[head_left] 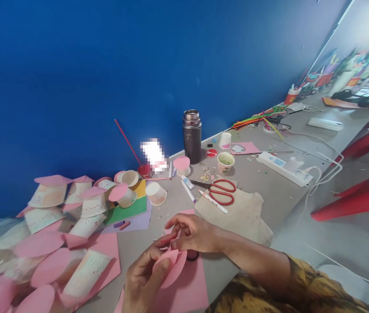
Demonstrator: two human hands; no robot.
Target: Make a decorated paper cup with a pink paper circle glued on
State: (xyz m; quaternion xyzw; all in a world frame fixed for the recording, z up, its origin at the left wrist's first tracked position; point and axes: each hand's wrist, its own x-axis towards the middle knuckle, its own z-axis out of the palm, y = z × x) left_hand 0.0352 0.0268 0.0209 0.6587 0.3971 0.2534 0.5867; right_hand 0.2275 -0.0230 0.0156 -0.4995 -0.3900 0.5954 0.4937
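Between my two hands is a round piece of pink paper [178, 270], partly folded or doubled. My left hand [150, 267] grips its left side, with the thumb pressed on top. Fingers of my right hand [197, 232] pinch the paper's upper edge, and their tips partly hide it. Underneath lies a pink paper sheet [189, 291]. A dark ring-shaped thing [192, 255] shows beside the paper, mostly covered by my right hand. Just beyond my hands are a white marker [213, 201], another marker [188, 191] and red-handled scissors [221, 191].
Many paper cups with pink discs [86, 204] are heaped at the left. A dark thermos [192, 137] stands open by the blue wall, near a patterned paper cup [225, 163]. A white power strip [284, 168] lies right, with a red stool [357, 198] beyond the table edge.
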